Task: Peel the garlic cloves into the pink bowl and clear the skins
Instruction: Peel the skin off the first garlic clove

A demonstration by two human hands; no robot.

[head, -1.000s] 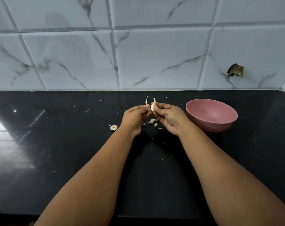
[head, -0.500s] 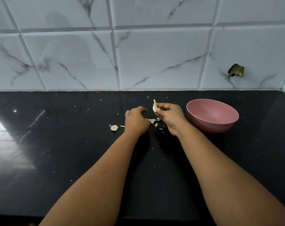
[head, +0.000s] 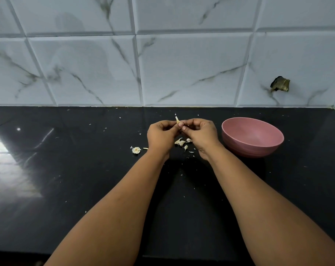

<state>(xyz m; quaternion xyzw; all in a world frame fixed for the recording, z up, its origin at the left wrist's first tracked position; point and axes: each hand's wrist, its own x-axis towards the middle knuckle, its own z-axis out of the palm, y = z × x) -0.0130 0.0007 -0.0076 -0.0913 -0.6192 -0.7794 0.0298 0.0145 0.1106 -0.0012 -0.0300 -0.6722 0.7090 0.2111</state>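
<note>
Both your hands meet at centre: left hand and right hand pinching one garlic clove between the fingertips. Loose cloves lie on the black surface just below. Pink bowl sits at 3 o'clock of your hands; garlic root stub at 8 o'clock.

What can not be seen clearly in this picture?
- Garlic clove, head view: mostly hidden by both hands' fingertips; how much is peeled is unclear.
- Pink bowl: its near wall hides the bottom, so its contents cannot be told.
- Scraps on the counter: too small to tell cloves from skins.
</note>
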